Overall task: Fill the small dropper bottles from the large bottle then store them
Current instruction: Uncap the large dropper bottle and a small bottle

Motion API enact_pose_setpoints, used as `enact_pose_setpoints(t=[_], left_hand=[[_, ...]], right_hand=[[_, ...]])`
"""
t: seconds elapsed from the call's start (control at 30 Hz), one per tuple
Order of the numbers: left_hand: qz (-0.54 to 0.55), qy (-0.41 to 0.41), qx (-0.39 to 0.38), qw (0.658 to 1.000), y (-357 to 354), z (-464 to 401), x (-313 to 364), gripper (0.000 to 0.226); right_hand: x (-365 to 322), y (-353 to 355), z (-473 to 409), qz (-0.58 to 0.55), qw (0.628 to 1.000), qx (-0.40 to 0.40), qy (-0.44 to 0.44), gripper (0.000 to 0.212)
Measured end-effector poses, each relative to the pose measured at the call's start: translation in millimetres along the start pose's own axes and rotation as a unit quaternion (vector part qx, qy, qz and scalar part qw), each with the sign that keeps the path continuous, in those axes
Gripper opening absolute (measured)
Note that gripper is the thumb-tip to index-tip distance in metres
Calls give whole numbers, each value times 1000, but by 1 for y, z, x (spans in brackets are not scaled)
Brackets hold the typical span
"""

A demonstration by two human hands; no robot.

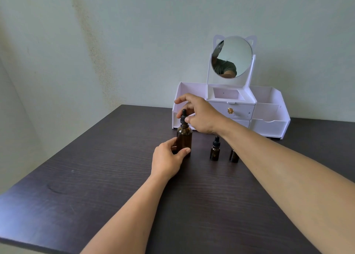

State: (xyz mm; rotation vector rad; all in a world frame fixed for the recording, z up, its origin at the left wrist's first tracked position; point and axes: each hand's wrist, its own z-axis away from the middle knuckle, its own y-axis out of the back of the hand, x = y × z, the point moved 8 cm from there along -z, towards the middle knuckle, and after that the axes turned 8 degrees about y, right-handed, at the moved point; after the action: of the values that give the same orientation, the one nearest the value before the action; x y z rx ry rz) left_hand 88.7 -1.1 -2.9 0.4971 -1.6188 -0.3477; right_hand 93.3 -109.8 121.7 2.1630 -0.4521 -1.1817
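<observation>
Left hand grips large bottle; right hand at dropper cap.

No readable text, brand or number is showing anywhere in the head view. The small dropper bottle is carrying a tiny pale mark on its front, too small to make out. The large bottle and the white organizer are bearing no legible lettering.

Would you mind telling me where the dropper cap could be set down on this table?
The table is bare left of the left hand and near its front edge. It is crowded around the large bottle, both small bottles and the white organizer.
</observation>
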Motion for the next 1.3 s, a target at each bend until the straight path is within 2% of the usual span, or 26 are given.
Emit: enact_pose_setpoints(t=[0.3, 0.43, 0.57, 0.67, 0.83, 1.0, 1.17, 1.3], left_hand=[[0, 1, 3, 1000, 1, 4, 2, 57], [-27, 14, 43, 999, 6, 10, 4, 65], [-79, 33, 85, 993, 11, 25, 2, 41], [-83, 31, 44, 995, -5, 36, 7, 28], [-18, 7, -7, 1000, -33, 43, 28, 18], [-11, 4, -2, 1000, -38, 40, 28, 20], [-16, 5, -6, 1000, -40, 42, 26, 42], [-10, 6, 0, 1000, -39, 43, 27, 50]], right_hand=[[7, -1, 8, 15, 1000, 0, -22, 58], [9, 9, 15, 63, 997, -5, -38, 58], [19, 32, 27, 189, 979, -31, -72, 36], [24, 44, 41, 265, 958, -62, -96, 22], [36, 43, 60, 306, 941, -88, -113, 15], [39, 41, 69, 279, 953, -54, -103, 15], [31, 36, 74, 251, 964, -40, -77, 15], [24, 29, 74, 230, 970, -42, -62, 13]])
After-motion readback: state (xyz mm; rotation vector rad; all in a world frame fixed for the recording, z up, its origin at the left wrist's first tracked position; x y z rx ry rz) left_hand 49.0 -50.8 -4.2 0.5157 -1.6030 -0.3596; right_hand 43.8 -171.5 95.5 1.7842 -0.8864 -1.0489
